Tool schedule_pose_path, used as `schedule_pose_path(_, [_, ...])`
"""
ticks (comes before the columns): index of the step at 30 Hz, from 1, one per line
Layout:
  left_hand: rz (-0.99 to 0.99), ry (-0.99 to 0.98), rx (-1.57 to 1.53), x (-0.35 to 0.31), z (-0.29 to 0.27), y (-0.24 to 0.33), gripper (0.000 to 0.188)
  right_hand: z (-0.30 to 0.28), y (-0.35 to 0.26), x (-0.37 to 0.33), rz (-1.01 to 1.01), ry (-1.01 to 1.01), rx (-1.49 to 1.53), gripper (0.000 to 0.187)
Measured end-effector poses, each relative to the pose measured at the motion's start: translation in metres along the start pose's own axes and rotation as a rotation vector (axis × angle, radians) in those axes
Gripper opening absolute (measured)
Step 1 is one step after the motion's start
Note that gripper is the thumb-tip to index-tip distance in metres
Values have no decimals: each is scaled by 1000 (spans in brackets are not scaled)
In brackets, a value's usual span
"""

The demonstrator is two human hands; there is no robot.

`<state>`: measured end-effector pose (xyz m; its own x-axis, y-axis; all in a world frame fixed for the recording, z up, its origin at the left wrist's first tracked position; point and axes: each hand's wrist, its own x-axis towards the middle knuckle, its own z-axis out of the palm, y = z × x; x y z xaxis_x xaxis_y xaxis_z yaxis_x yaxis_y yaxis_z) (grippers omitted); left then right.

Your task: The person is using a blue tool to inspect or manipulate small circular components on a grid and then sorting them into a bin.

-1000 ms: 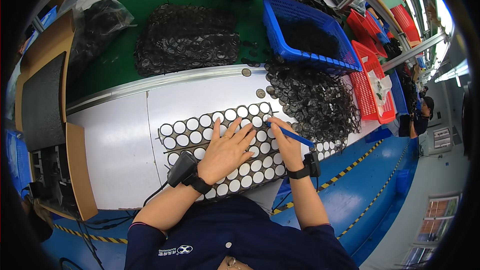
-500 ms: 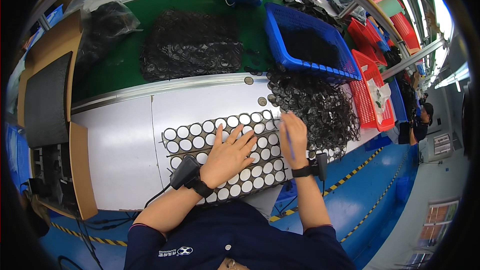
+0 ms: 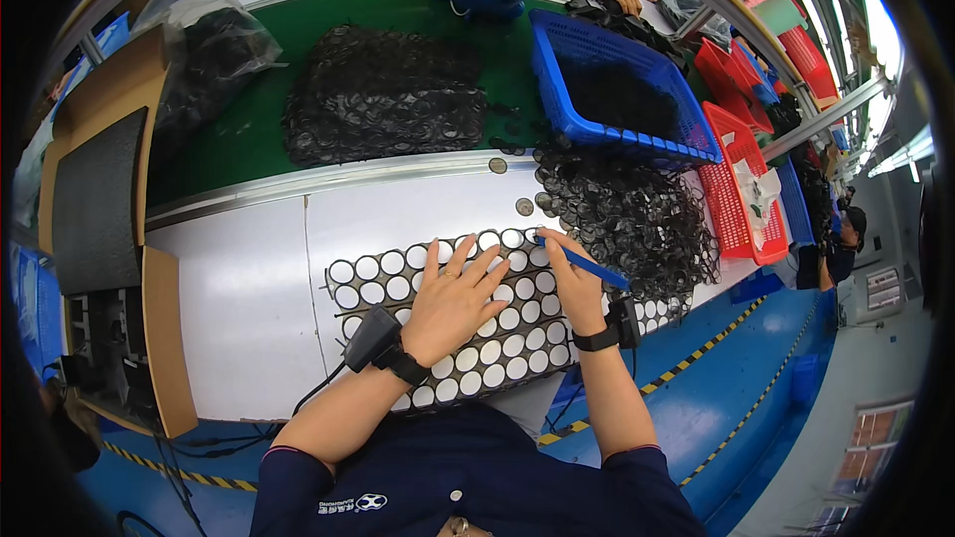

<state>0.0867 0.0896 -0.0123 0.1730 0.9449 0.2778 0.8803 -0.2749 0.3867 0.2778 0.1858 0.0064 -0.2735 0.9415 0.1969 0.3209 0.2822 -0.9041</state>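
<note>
L hand [image 3: 453, 306] splayed palm-down, R hand [image 3: 577, 290] curled w/ pinch.

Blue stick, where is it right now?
In the head view, the blue stick is in the right hand, right of centre, its tip at the far right corner of the rows of white discs, near the black heap.
</note>
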Motion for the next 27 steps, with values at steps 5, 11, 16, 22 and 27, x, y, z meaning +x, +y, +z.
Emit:
schedule_pose_path(5, [9, 2, 9, -1, 0, -1, 53, 0, 4, 3, -83, -49, -189, 27])
schedule_pose_path(11, [8, -11, 7, -1, -2, 0, 54, -1, 5, 2, 62, -2, 3, 27])
schedule_pose_path(16, [13, -16, 10, -2, -3, 0, 54, 4, 6, -1, 80, -34, -4, 27])
schedule_pose_path(22, [10, -13, 7, -1, -2, -1, 53, 5, 9, 1, 34, -49, -80, 26])
schedule_pose_path(27, [4, -19, -16, -1, -1, 0, 53, 9, 8, 2, -318, 2, -343, 22])
